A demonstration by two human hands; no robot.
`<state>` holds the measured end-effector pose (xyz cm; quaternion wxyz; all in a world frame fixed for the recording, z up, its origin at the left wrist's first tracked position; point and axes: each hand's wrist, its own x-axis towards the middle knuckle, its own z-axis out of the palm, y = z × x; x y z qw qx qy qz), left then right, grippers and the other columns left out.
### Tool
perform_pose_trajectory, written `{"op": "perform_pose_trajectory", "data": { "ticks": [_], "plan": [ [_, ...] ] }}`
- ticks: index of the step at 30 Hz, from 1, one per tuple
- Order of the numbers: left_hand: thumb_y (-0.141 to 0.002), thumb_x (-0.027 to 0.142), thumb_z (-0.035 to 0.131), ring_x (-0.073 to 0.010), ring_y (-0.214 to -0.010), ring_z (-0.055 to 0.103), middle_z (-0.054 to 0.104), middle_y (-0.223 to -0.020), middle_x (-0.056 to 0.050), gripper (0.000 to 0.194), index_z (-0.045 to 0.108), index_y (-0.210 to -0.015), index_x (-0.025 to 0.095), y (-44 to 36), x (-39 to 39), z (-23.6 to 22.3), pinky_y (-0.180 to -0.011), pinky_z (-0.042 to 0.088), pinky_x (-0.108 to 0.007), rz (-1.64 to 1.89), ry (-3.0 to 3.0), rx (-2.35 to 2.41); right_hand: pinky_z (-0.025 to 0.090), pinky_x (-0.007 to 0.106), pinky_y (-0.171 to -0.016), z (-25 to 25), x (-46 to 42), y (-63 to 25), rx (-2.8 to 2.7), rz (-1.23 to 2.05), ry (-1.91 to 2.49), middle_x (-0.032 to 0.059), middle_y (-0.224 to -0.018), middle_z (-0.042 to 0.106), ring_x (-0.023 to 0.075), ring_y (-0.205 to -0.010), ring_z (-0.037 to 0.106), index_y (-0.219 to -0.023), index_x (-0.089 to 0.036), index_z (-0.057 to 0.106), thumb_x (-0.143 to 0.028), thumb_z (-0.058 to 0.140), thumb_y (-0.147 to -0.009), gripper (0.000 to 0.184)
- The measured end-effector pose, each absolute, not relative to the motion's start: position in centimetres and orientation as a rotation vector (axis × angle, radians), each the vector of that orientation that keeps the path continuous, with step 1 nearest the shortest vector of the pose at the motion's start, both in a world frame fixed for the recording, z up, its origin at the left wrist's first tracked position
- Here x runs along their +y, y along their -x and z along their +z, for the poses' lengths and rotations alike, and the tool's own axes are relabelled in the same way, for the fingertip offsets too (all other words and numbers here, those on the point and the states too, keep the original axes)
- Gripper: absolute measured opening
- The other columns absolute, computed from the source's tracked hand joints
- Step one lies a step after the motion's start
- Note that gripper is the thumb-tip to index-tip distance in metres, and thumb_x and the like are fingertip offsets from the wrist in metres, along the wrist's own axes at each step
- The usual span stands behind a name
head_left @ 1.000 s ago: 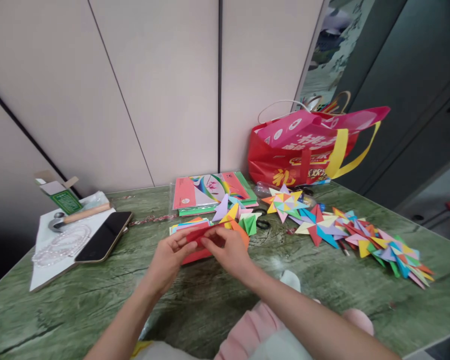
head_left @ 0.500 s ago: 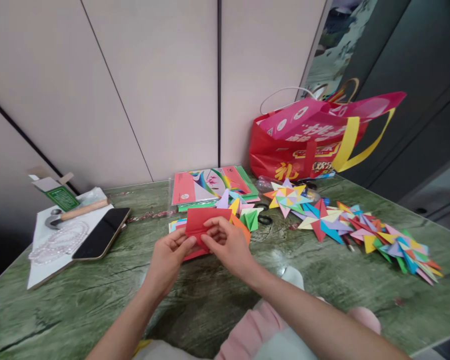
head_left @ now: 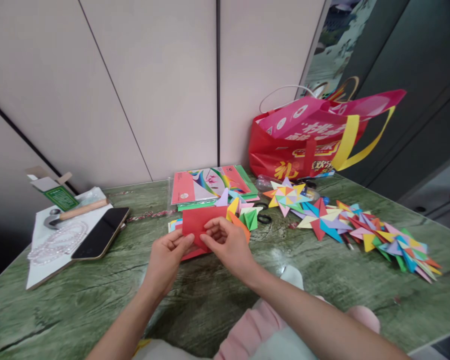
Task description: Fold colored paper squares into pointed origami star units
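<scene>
Between my two hands a piece of red paper (head_left: 199, 220) is held up over the table. My left hand (head_left: 169, 255) pinches its left edge with thumb and fingers. On the right side, my right hand (head_left: 227, 245) grips it low, fingers curled over the front. Beneath lies more red paper (head_left: 195, 254), partly covered by my hands. Just behind, folded paper pieces in yellow, orange and green (head_left: 249, 218) lie close to my right hand. A pack of coloured paper (head_left: 210, 186) rests farther back.
Folded paper stars (head_left: 320, 220) spread over the right of the green table (head_left: 108, 295). Black scissors handles (head_left: 264, 219) show near them. A red gift bag (head_left: 307, 140) stands behind. At left are a phone (head_left: 102, 234), a wooden-handled tool (head_left: 80, 212), beads (head_left: 60, 242) and a green box (head_left: 60, 196).
The red paper's crease line across the middle no longer shows; its front now looks flat and smooth. The paper has shifted slightly left. Both hands keep their grip.
</scene>
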<state>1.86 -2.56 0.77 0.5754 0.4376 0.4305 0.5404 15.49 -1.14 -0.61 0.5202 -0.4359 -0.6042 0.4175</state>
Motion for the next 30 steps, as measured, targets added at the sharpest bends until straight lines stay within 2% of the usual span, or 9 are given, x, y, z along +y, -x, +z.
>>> {"op": "perform_pose_trajectory", "data": {
  "ticks": [18,24,30],
  "plan": [
    [-0.064,0.022,0.070,-0.0185,-0.072,0.067,0.072,-0.079,-0.005,0.022,0.069,-0.084,0.014,-1.77,-2.57,0.80,-0.074,0.052,-0.030,1.244,-1.025,1.048,0.048,0.023,-0.055,-0.43,-1.19,-15.43,-1.430,0.983,1.032,-0.0002,-0.065,0.059,0.0107,-0.057,0.056,-0.081,-0.017,0.055,-0.022,0.062,-0.068,0.015],
    [-0.061,0.025,0.072,-0.0209,-0.076,0.066,0.071,-0.086,-0.009,0.034,0.064,-0.093,0.012,-1.79,-2.58,1.05,-0.074,0.052,-0.031,1.219,-1.012,1.035,0.048,0.022,-0.055,-0.66,-1.11,-15.47,-1.453,0.977,1.031,-0.0004,-0.065,0.059,0.0104,-0.057,0.056,-0.081,-0.016,0.055,-0.021,0.061,-0.068,0.015],
    [-0.062,0.025,0.071,-0.0215,-0.082,0.065,0.071,-0.091,-0.007,0.044,0.058,-0.103,0.014,-1.94,-2.75,1.39,-0.072,0.051,-0.030,1.183,-1.034,1.004,0.047,0.023,-0.056,-0.69,-1.21,-15.54,-1.487,0.959,1.042,-0.0003,-0.066,0.060,0.0109,-0.058,0.057,-0.082,-0.017,0.055,-0.022,0.061,-0.069,0.015]
  ]
}}
